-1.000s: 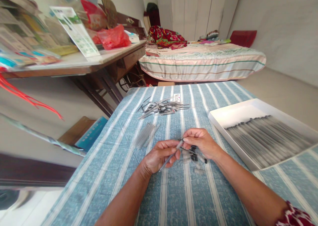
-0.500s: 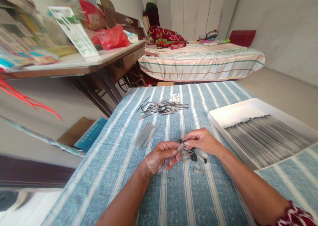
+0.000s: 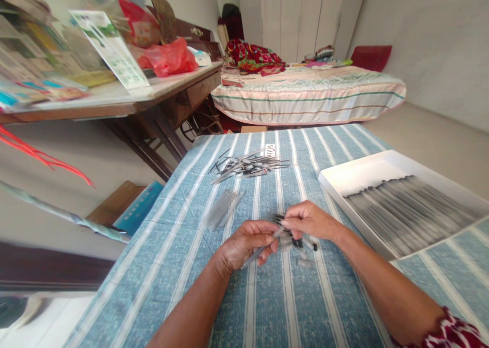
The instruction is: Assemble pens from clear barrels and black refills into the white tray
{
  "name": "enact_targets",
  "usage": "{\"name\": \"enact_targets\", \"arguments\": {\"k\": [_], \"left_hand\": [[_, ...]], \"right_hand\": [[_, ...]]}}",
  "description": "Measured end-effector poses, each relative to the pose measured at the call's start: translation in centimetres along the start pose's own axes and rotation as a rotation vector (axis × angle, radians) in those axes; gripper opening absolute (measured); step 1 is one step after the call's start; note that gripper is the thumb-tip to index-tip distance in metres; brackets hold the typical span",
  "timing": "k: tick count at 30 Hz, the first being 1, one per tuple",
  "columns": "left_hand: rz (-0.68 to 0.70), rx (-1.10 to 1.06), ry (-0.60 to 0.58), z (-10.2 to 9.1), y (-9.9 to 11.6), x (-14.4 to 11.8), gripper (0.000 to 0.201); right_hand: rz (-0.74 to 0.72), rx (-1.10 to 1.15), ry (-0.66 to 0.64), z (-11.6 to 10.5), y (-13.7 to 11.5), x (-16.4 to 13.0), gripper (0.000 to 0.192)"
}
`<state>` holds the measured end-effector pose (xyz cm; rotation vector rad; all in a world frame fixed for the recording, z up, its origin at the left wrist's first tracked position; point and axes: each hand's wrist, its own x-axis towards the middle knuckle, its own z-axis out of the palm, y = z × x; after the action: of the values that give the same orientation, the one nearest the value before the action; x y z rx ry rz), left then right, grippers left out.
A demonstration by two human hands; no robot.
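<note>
Over the striped cloth, my left hand (image 3: 248,242) is closed around a slim, translucent pen barrel (image 3: 252,257), which slants up to the right. My right hand (image 3: 311,221) pinches at the barrel's upper end; a small part between its fingertips is too hidden to make out. Beneath and beside the hands lie loose clear and black pen caps (image 3: 304,262). Several clear pen barrels (image 3: 222,210) rest in a bunch beyond my left hand. Farther off is a heap of thin dark and clear pen refills (image 3: 250,165).
To the right, a shallow white box (image 3: 353,179) holds a row of pens (image 3: 412,213) with dark ends. The table (image 3: 183,266) has a blue striped cloth. A cluttered desk (image 3: 153,101) stands at left, a bed (image 3: 305,101) beyond.
My right hand has shifted slightly down, its fingers still at the barrel's upper end. My left hand keeps its hold on the barrel, almost unmoved. The piles look the same.
</note>
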<state>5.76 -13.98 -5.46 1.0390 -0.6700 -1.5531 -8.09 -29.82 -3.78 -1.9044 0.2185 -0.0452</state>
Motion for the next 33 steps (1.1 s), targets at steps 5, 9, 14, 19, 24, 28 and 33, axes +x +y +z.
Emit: {"name": "enact_targets", "arguments": {"k": [5,9,14,19,24,28,33], "left_hand": [[0.0,-0.006,-0.007,0.02,0.06,0.05,0.028],[0.016,0.003,-0.005,0.08,0.17,0.1,0.026],[0.0,-0.004,-0.008,0.01,0.01,0.13,0.026],[0.001,-0.012,0.008,0.14,0.14,0.16,0.026],[0.003,-0.001,0.008,0.24,0.15,0.14,0.027],[0.005,0.001,0.023,0.24,0.01,0.18,0.025],[0.004,0.004,0.007,0.2,-0.07,0.28,0.028]], "right_hand": [[0.062,0.011,0.016,0.0,-0.12,0.03,0.044],[0.005,0.085,0.017,-0.11,-0.35,-0.04,0.032],[0.062,0.006,0.039,0.31,-0.26,0.08,0.046],[0.029,0.04,0.056,0.23,-0.08,0.06,0.039],[0.079,0.002,0.082,0.3,-0.05,0.04,0.048],[0.042,0.04,0.065,0.29,0.06,-0.16,0.038],[0.072,0.005,0.094,0.23,0.19,-0.35,0.044]]}}
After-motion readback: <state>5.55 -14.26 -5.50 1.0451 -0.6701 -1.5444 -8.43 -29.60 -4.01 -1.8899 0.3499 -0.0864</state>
